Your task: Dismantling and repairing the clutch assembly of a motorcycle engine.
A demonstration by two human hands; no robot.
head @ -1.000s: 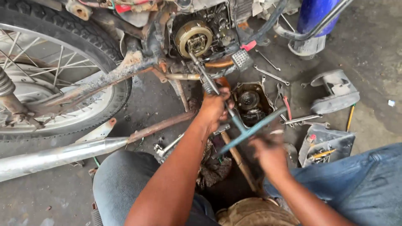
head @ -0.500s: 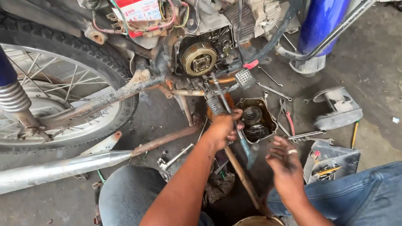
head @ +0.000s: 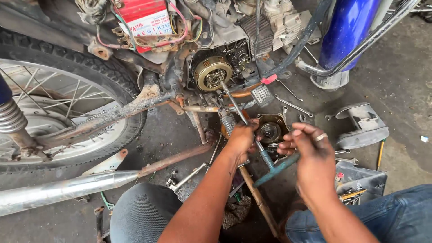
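T-handle wrench, long steel shaft with teal cross-handle (head: 270, 164), is in both hands. Left hand (head: 242, 137) has its fingers wrapped shut around the shaft near mid-length. Right hand (head: 310, 155) sits at the teal handle end, fingers half curled and loosely spread; whether it really pinches the handle or only brushes it, cannot tell. A ring shows on one right finger. Shaft tip reaches up to the centre of the round brass-coloured clutch drum (head: 212, 73) on the open engine side of the motorbike.

Progress, as a judgement: the side cover is already off, dark round engine cover (head: 270, 131) lies on the floor just behind the hands, and the clutch drum is still mounted, so its centre fastener looks like the step in hand.

Around: loose spanners (head: 293, 105) on the concrete, grey plastic part (head: 362, 125) to the right, spoked rear wheel (head: 58, 112) left, chrome exhaust pipe (head: 58, 191) low left, red battery (head: 145, 20) above, blue fork cover (head: 348, 29) top right.
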